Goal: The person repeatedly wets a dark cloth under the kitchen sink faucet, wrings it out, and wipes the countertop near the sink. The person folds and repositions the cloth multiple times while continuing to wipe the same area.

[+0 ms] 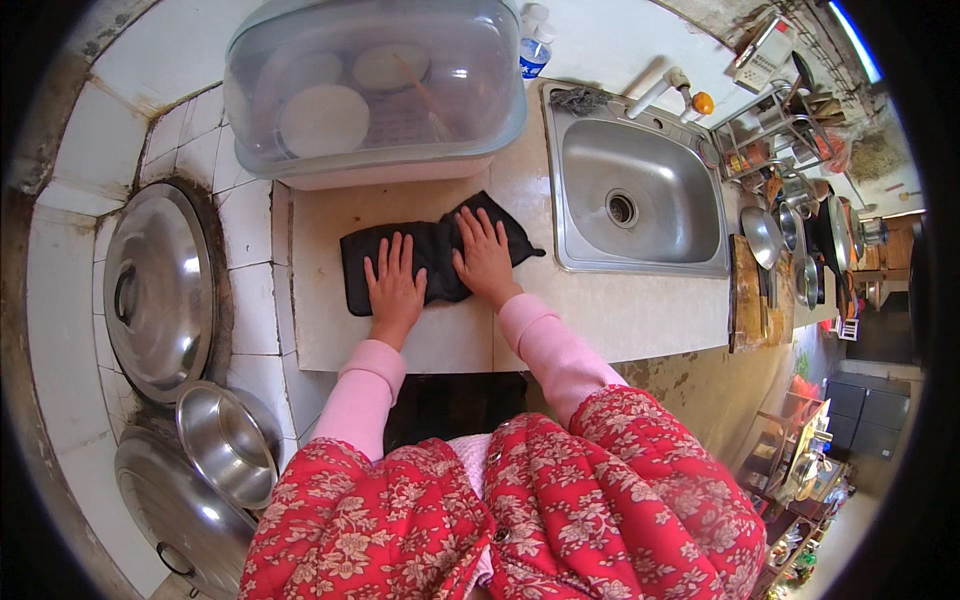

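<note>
A folded black cloth (440, 262) lies on the pale tiled counter (622, 311), with a pointed corner spread towards the sink. My left hand (396, 289) rests palm down on the cloth's left part, fingers pointing away from me and slightly apart. Flat on its right part is my right hand (484, 259), fingers also spread. Neither hand grips the fabric. Behind the cloth stands a plastic dish box (379, 161) with a clear domed lid (472, 90); round dishes and chopsticks show dimly inside.
To the right is a stainless steel sink (652, 187) with a tap (656, 94) and scouring pad (580, 100). A bottle (535, 52) stands beside the box. Large metal lids (157, 292) and a steel pot (227, 442) occupy the left. A cutting board (746, 300) lies beyond the sink.
</note>
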